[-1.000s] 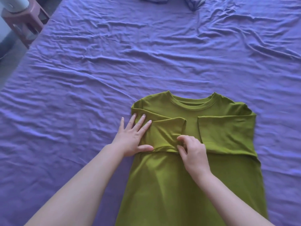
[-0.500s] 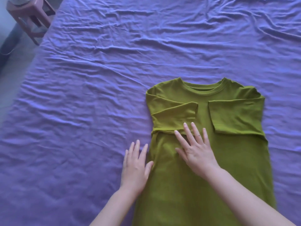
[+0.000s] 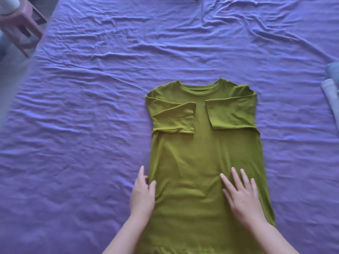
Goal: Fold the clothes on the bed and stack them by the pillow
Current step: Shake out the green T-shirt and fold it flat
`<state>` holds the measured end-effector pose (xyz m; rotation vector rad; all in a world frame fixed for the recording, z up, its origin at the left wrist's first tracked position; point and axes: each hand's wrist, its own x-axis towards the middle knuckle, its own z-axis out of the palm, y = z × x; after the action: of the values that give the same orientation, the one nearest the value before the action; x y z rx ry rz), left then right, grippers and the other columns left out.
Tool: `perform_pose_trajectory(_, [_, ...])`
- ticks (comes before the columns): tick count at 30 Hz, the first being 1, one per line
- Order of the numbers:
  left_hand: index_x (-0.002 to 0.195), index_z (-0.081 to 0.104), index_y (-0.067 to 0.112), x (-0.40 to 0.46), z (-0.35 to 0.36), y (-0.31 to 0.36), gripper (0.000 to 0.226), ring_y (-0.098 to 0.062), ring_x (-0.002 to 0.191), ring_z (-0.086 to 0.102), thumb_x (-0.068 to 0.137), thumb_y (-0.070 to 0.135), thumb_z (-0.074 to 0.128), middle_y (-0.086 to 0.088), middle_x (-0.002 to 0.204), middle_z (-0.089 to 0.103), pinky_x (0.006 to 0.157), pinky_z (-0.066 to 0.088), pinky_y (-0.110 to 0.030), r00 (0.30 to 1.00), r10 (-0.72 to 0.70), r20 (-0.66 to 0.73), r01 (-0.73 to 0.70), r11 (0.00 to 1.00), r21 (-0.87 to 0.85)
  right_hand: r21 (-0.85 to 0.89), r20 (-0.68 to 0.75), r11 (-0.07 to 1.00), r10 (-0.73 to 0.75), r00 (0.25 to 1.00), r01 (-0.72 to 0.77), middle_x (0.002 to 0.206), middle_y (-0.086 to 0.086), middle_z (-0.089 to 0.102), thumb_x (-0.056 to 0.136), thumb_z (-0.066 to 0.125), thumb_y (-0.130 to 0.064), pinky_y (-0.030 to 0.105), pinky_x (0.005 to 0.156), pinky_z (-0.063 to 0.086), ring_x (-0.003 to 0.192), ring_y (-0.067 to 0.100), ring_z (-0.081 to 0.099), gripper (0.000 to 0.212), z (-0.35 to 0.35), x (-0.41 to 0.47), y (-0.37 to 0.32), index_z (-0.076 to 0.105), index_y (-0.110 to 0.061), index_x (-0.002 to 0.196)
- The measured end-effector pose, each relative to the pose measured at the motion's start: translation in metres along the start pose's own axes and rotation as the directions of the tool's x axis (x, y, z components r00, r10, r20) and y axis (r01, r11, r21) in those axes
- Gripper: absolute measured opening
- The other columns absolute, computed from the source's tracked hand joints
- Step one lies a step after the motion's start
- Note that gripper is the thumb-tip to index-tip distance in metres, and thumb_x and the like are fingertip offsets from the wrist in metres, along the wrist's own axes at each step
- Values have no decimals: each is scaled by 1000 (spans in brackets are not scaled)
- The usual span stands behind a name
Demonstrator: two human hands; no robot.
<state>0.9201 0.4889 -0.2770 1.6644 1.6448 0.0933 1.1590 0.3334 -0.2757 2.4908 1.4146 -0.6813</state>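
The olive-green cotton T-shirt (image 3: 201, 153) lies flat mid-bed on the purple wrinkled bedsheet (image 3: 82, 125), long axis toward the person — left hand (image 3: 142, 195) flat at its left edge, right hand (image 3: 242, 197) spread on its lower body, both fingers straight.

Both hands slide toward six o'clock down the olive-green cotton T-shirt (image 3: 201, 153): left hand (image 3: 142, 196) at its edge, right hand (image 3: 242, 197) flat.

A home bedroom: wrinkled purple bedsheet (image 3: 110, 88), wooden stool (image 3: 22, 28) alongside.
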Motion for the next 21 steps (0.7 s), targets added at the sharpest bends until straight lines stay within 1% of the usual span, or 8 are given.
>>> perform_pose_trajectory(3, [120, 59, 10, 4, 2, 7, 37, -27, 102, 59, 87, 24, 64, -10, 110, 66, 87, 44, -34, 994, -88, 57, 84, 994, 67, -47, 6, 999, 13, 1000, -13, 157, -2, 3, 74, -34, -61, 47, 115, 9, 146, 28, 1, 85, 19, -4, 32, 5, -38, 145])
perform_pose_trajectory(5, [104, 63, 9, 0, -2, 0, 28, -30, 104, 58, 88, 32, 61, -12, 106, 67, 84, 44, -35, 988, -139, 60, 116, 951, 287, -62, 48, 998, 37, 998, -34, 157, -5, -11, 88, -12, -58, 47, 116, 3, 145, 22, -10, 53, 29, -15, 53, -18, -41, 138])
perform_pose_trajectory(7, [102, 60, 6, -6, -11, -14, 31, -35, 106, 55, 90, 34, 58, -17, 108, 65, 86, 44, -38, 986, -167, -25, 166, 934, 317, -78, 37, 994, 75, 996, -72, 157, -6, -13, 96, 10, -52, 48, 116, 3, 145, 19, -13, 54, 37, -25, 68, -27, -42, 133])
perform_pose_trajectory(9, [102, 57, 6, -12, -18, -25, 33, -36, 107, 55, 90, 36, 58, -18, 107, 65, 89, 43, -41, 979, -180, -96, 197, 956, 216, -98, 18, 991, 94, 995, -92, 158, -5, -10, 97, 14, -51, 48, 116, 4, 145, 20, -12, 56, 41, -32, 72, -22, -41, 139])
perform_pose_trajectory(12, [107, 52, 12, -22, -13, -27, 37, -27, 104, 59, 84, 35, 68, -7, 106, 64, 93, 43, -42, 989, -148, 14, 146, 986, 85, -77, 18, 995, 68, 997, -67, 159, 1, -6, 95, 10, -55, 46, 116, 11, 145, 26, -7, 55, 41, -48, 60, -6, -40, 146])
perform_pose_trajectory(15, [123, 48, 17, -38, 0, -35, 52, -26, 111, 57, 81, 36, 71, -3, 113, 63, 98, 42, -42, 973, -210, 92, 202, 975, 88, 96, -73, 989, 123, 990, -116, 149, 21, 31, 89, 2, -61, 51, 99, 38, 136, 42, 29, 68, 40, -69, 48, 37, -30, 140])
perform_pose_trajectory(18, [95, 63, 14, -49, 6, -48, 31, -28, 100, 61, 81, 40, 70, -6, 100, 68, 86, 47, -38, 969, -245, 35, 242, 968, 69, 244, -224, 955, 225, 948, -169, 133, 28, 49, 89, 58, -20, 55, 76, 49, 112, 48, 51, 33, 55, -90, 53, 62, -18, 122])
perform_pose_trajectory(21, [70, 51, 13, -60, 7, -56, 35, -28, 79, 57, 79, 39, 73, -7, 75, 60, 62, 37, -34, 978, -207, -5, 207, 978, -10, 420, -244, 888, 311, 919, -188, 131, 26, 49, 77, 57, 17, 53, 83, 48, 107, 44, 47, 50, 68, -100, 65, 65, -9, 119])
